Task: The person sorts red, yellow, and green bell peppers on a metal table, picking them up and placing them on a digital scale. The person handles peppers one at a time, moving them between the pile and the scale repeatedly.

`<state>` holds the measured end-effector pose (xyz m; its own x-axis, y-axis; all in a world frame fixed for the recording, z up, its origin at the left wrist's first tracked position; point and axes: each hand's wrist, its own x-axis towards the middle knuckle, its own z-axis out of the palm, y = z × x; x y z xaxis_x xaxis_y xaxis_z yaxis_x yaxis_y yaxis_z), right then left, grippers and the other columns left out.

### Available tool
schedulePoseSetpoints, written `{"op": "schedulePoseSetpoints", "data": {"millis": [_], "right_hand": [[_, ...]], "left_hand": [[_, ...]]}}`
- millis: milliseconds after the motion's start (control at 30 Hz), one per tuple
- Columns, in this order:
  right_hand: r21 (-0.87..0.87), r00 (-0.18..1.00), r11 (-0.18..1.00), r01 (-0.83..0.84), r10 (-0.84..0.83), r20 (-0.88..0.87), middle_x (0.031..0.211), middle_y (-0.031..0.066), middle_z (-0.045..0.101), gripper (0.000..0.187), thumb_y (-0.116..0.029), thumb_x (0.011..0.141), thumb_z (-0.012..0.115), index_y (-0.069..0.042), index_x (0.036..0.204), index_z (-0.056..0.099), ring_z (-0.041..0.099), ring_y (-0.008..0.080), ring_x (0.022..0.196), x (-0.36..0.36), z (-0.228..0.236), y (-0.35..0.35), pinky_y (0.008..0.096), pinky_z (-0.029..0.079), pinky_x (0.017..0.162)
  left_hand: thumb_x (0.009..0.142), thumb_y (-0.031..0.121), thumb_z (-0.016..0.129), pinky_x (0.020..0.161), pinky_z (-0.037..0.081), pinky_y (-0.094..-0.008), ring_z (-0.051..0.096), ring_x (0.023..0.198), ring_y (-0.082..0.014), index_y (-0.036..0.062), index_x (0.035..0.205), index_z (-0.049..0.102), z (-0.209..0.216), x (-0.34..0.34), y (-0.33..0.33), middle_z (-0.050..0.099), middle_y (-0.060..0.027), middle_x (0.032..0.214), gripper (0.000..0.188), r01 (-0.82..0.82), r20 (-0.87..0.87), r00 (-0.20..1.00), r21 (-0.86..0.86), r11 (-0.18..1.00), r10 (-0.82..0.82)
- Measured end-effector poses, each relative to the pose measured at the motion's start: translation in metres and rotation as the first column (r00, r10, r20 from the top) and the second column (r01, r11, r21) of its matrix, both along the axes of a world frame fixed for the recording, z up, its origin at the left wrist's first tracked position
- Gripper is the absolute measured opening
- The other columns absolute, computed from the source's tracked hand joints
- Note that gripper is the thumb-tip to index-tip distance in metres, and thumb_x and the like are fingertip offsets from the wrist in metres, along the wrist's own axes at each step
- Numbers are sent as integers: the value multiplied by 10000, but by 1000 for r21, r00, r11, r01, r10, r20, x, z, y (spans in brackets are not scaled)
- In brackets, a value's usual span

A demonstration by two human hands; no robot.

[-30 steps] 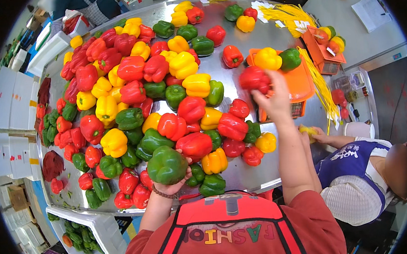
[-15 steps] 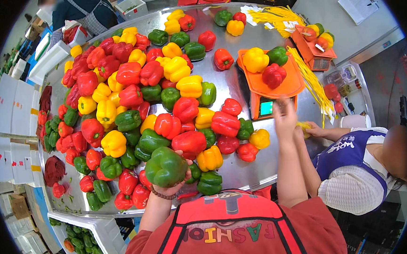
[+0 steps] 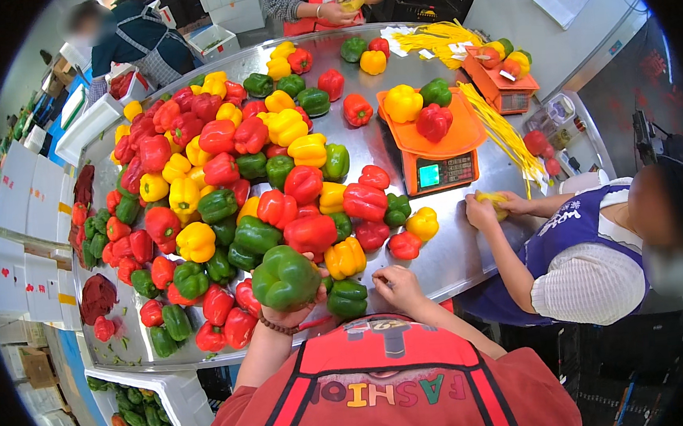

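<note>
My left hand (image 3: 284, 317) is closed around a large green bell pepper (image 3: 285, 279), holding it above the near edge of the table. To the right, my right hand (image 3: 399, 286) is over the table edge with its fingers loosely bent, a little apart, and nothing seen in them. A dark green bell pepper (image 3: 347, 299) lies just left of it. A yellow bell pepper (image 3: 345, 258) and a red one (image 3: 404, 246) rest beyond. Farther off, an orange scale (image 3: 438, 173) with a lit display carries a yellow, a green and a red bell pepper on its tray.
A big heap of bell peppers (image 3: 218, 137) covers the metal table's left and middle. Yellow ties (image 3: 502, 134) lie beside the scale, with a second scale (image 3: 499, 83) behind. A co-worker (image 3: 574, 252) stands at right, others at the far side. A white foam box (image 3: 181, 394) sits lower left.
My right hand has come back from beside the scale to the near table edge. My left hand still holds the green bell pepper. The view has shifted slightly; the co-worker's hands at right show more clearly.
</note>
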<state>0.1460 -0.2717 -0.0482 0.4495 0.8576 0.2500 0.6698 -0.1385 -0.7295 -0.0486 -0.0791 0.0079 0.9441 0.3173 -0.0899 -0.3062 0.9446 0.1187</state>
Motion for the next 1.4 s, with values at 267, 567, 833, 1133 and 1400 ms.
{"op": "schedulePoseSetpoints", "data": {"millis": [267,567,833,1133,1400], "right_hand": [[-175,989,981,88,-107,-100,785,124,674,120,-153,799,670,-54,866,674,655,308,727,-4,-23,-18,392,520,662],[-180,977,961,212,-209,35,756,139,668,130,-170,823,665,-53,878,662,657,298,697,-10,-61,-58,397,521,648],[-230,979,952,200,-186,81,802,123,682,106,-190,804,644,-94,840,673,649,324,775,-11,-55,-51,445,516,701],[-230,995,968,102,-97,32,794,105,671,92,-166,795,640,-83,828,662,635,319,778,-8,-59,-54,432,500,710],[-232,994,972,-42,16,-112,736,91,656,79,-150,774,663,-84,817,667,629,293,719,3,-56,-58,417,487,654]], "left_hand": [[891,511,558,903,512,-453,620,1047,-342,62,1382,438,1,-23,-11,590,-206,1233,676,50,38,998,-29,998,-49],[911,520,514,901,520,-458,588,1135,-347,52,1336,492,-1,-49,-26,615,-123,1230,633,122,19,992,3,992,-122],[920,513,486,823,537,-441,665,923,-335,110,1379,471,-4,-74,-38,595,-253,1224,611,15,-6,1000,104,994,-14],[855,625,542,806,540,-447,629,995,-393,137,1419,395,-9,-96,-60,485,-294,1332,760,-192,-37,980,45,980,194],[731,727,636,1009,446,-517,476,1258,-388,141,1463,311,8,-71,-93,328,-283,1466,993,-255,-101,958,141,957,270]]}}
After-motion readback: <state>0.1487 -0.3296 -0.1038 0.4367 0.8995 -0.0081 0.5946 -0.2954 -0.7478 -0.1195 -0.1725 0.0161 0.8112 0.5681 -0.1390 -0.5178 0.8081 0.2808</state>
